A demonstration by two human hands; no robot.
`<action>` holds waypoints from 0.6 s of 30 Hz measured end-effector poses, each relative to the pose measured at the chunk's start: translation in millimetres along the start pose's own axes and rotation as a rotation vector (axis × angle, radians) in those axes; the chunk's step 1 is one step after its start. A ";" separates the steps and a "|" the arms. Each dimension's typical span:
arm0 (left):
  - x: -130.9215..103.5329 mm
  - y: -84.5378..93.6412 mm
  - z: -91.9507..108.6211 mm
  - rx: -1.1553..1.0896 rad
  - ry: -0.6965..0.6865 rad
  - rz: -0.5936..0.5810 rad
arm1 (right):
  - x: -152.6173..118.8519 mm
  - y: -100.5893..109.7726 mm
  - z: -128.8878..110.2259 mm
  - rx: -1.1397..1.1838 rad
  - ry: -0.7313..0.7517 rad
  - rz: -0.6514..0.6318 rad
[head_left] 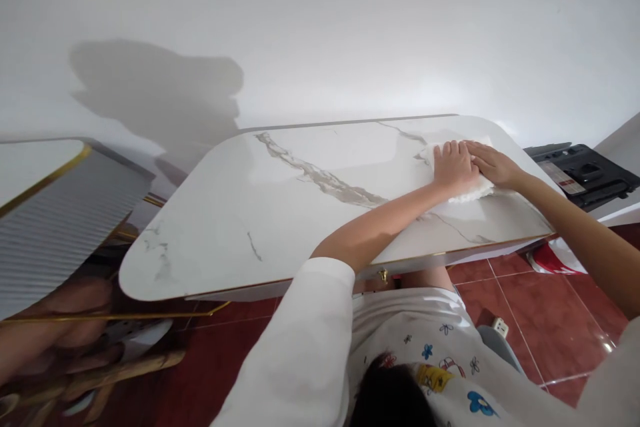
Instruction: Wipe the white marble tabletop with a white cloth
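Note:
A white cloth (471, 194) with a ruffled edge lies bunched on the right part of a white marble-patterned tabletop (240, 213). My left hand (454, 167) presses down on it, fingers bent over the cloth. Close against it, my right hand (494, 165) also holds the cloth, its fingers reaching to the back of my left hand. Both hands cover much of the cloth, so its full shape is hidden.
A black case (585, 173) stands beyond the table's right end. At left is a gold-edged ribbed cabinet (65, 213), with another person's leg (75, 307) below. A small brass knob (383, 275) sticks out at the table's front. A white wall (350, 33) runs behind.

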State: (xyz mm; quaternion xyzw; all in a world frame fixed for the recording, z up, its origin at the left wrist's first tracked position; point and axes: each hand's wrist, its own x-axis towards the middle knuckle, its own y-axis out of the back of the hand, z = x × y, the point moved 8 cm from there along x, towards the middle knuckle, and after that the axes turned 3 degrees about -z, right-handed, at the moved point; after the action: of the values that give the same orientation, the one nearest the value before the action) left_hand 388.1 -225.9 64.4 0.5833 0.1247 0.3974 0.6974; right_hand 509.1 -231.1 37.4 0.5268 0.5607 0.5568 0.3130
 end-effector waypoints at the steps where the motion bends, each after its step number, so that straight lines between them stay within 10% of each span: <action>1: 9.3 -1.6 -5.6 -0.003 -0.005 0.003 | 9.6 -2.7 5.8 -0.016 -0.010 0.022; 18: 120.0 -14.1 -99.2 0.031 -0.001 0.005 | 145.9 -21.9 57.3 -0.066 -0.186 0.108</action>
State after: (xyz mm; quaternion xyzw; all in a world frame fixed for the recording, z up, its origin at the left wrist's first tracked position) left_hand 409.0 -71.1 57.7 0.5943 0.1290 0.3969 0.6875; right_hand 521.2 -73.4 40.3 0.5952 0.4815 0.5398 0.3501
